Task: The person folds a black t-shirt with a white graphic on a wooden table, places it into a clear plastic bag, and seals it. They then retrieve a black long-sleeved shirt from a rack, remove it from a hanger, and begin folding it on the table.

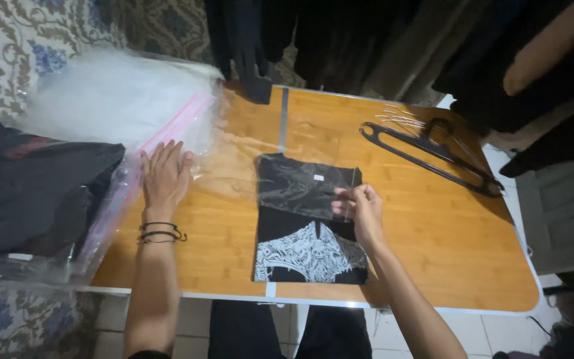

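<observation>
Folded black shirt lay at the table's near edge, upper half apparently inside a clear bag. Right hand pinched the bag's edge; left hand pressed flat, fingers together, near the left edge.

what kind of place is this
Likely a small home clothes-packing spot: a folded black t-shirt going into a clear plastic bag on a wooden folding table, black hangers, and bagged garments stacked alongside.

Bare forearms, thin black cord bracelets at the left wrist, dark trousers below.
</observation>
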